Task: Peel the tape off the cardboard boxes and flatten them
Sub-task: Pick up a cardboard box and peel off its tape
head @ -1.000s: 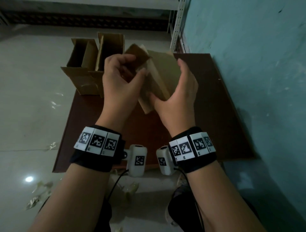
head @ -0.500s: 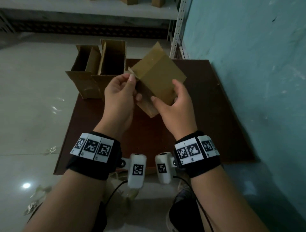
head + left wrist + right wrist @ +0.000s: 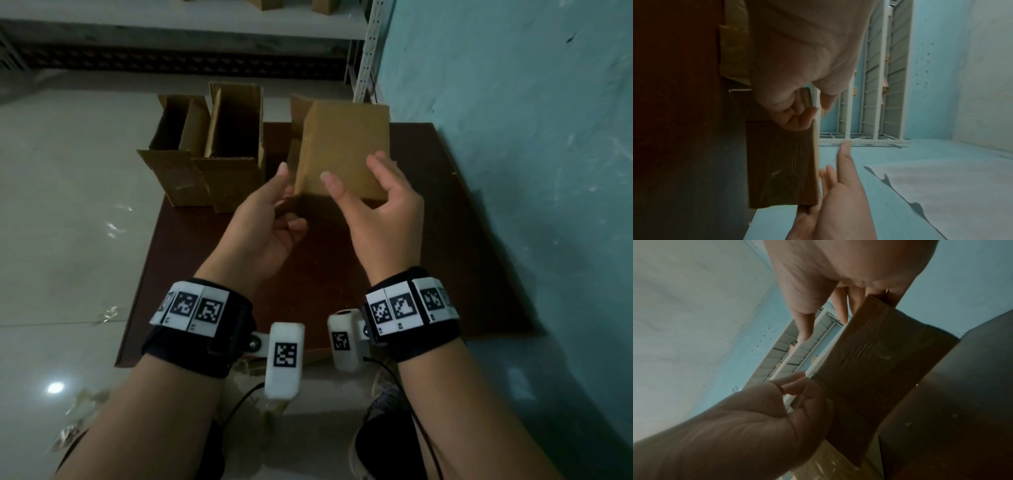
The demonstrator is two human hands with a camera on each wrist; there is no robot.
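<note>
I hold a small brown cardboard box [image 3: 342, 137] in the air above the dark brown table [image 3: 462, 257]. My left hand [image 3: 286, 200] pinches its lower left edge, thumb up along the side. In the left wrist view the curled fingers [image 3: 797, 118] close over the box's [image 3: 781, 162] edge. My right hand [image 3: 352, 171] lies against the front face with thumb and fingers spread and fairly straight. The right wrist view shows its straight fingers [image 3: 840, 305] touching the box's [image 3: 879, 353] top corner, and the left hand [image 3: 797, 394] pinching the lower edge.
Two opened cardboard boxes [image 3: 178, 154] [image 3: 236, 147] stand at the table's back left corner. A teal wall [image 3: 531, 137] runs close along the right. Metal shelving [image 3: 368, 51] stands behind. Tape scraps [image 3: 106, 313] lie on the pale floor at left.
The box has turned from a tilted, corner-up pose to upright and moved farther away. My right hand's grip on it has loosened to spread fingers; the left hand has shifted to the lower left edge.
</note>
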